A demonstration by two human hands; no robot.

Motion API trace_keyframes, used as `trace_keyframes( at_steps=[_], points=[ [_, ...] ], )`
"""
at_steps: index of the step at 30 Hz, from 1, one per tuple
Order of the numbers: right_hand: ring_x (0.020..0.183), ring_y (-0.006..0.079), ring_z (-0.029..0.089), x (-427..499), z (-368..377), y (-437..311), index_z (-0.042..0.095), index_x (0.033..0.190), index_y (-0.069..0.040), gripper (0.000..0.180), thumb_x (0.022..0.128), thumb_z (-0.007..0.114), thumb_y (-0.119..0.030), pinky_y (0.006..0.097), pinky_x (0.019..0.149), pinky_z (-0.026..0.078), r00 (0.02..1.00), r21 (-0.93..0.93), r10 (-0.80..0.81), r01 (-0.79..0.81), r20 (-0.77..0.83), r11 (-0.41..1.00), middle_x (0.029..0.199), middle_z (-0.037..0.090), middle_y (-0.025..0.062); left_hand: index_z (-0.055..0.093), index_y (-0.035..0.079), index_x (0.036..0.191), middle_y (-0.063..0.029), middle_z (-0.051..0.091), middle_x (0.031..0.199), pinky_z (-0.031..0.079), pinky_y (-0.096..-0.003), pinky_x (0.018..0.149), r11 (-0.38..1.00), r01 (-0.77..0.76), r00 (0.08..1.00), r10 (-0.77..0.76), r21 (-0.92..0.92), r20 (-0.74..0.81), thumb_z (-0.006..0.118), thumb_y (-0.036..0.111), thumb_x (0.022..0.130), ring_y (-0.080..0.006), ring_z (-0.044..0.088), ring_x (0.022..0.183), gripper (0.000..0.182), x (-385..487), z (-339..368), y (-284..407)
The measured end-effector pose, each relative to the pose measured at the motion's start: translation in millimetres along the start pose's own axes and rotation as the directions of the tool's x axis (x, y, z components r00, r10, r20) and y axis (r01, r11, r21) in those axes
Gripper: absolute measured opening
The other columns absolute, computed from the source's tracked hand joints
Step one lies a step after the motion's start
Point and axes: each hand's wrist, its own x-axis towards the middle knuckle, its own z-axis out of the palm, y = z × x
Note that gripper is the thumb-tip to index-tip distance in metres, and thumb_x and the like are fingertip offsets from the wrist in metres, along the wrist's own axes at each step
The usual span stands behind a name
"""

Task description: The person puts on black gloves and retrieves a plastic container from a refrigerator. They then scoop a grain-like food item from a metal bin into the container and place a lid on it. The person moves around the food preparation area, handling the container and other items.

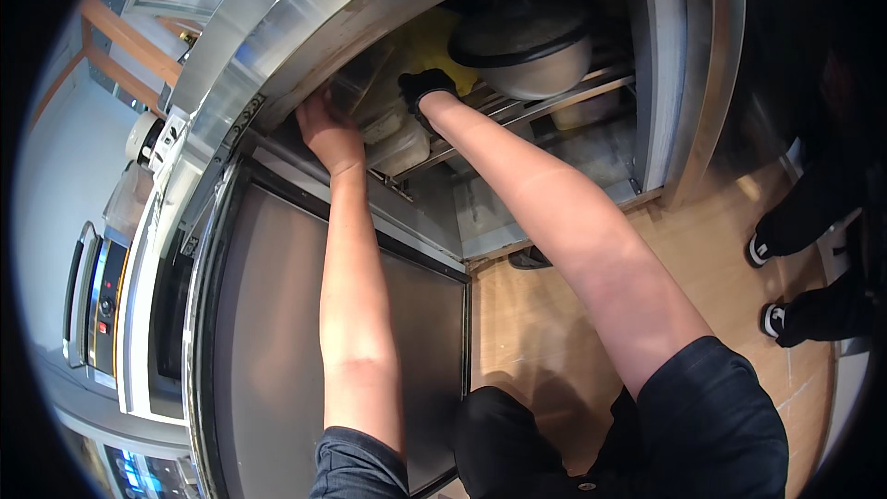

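Observation:
Both my arms reach into a stainless steel under-counter cabinet whose hinged door (277, 319) stands open on the left. My left hand (331, 132) is bare and up near the left inner wall, beside a clear plastic container (371, 80); its fingertips are in shadow. A black glove covers my right hand (427, 88), which is above the wire shelf (554, 102), close to a yellow bag or cloth (443, 48). Whether either hand grips something is hard to see. Below and between them sits a translucent plastic tub (405, 145). A large lidded pot (530, 55) stands on the shelf to the right.
The steel counter edge (291, 34) curves above the opening. Another tub (589, 109) shows beneath the shelf. A person's dark trouser legs and shoes (769, 319) are on the wooden floor (700, 277) at right. A contact grill (104, 312) is at far left.

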Motion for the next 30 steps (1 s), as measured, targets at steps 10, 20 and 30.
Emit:
trace_keyframes(
  at_steps=[10, 20, 30],
  points=[
    [0.090, 0.0298, 0.067, -36.4, 6.1, -0.3, 0.068, 0.106, -0.002, 0.054, 0.085, 0.058, -0.050, 0.0376, 0.078, 0.053, 0.946, -0.357, -0.311, 0.260, -0.094, 0.897, 0.101, 0.070, 0.0166, 0.065, 0.011, 0.109, -0.0160, 0.060, 0.112, 0.050, -0.0445, 0.088, 0.983, -0.117, 0.946, 0.068, 0.139, 0.317, 0.057, -0.004, 0.075, -0.0372, 0.057, 0.105, 0.039, -8.9, -14.5, -10.0],
    [0.056, 0.0143, 0.053, -79.5, -82.3, 69.8, 0.062, 0.091, -0.005, 0.030, 0.095, 0.051, -0.032, 0.0294, 0.052, 0.044, 0.967, 0.328, 0.073, -0.154, 0.246, 0.932, 0.070, 0.058, 0.0050, 0.066, 0.017, 0.111, -0.0153, 0.060, 0.115, 0.048, -0.0454, 0.093, 0.989, 0.063, 0.869, -0.120, 0.134, 0.481, 0.059, 0.010, 0.086, -0.0370, 0.056, 0.110, 0.027, -16.2, -8.3, -8.7],
    [0.069, 0.0131, 0.061, -188.6, -180.8, 86.3, 0.067, 0.101, -0.004, 0.029, 0.093, 0.060, -0.031, 0.0277, 0.064, 0.049, 0.835, 0.024, -0.032, 0.023, 0.549, 0.999, 0.080, 0.065, 0.0052, 0.059, 0.000, 0.088, -0.0165, 0.058, 0.091, 0.045, -0.0434, 0.079, 0.915, 0.385, 0.923, -0.381, -0.121, 0.055, 0.063, 0.003, 0.079, -0.0378, 0.056, 0.090, 0.010, -61.8, -48.2, 84.7]
  ],
)
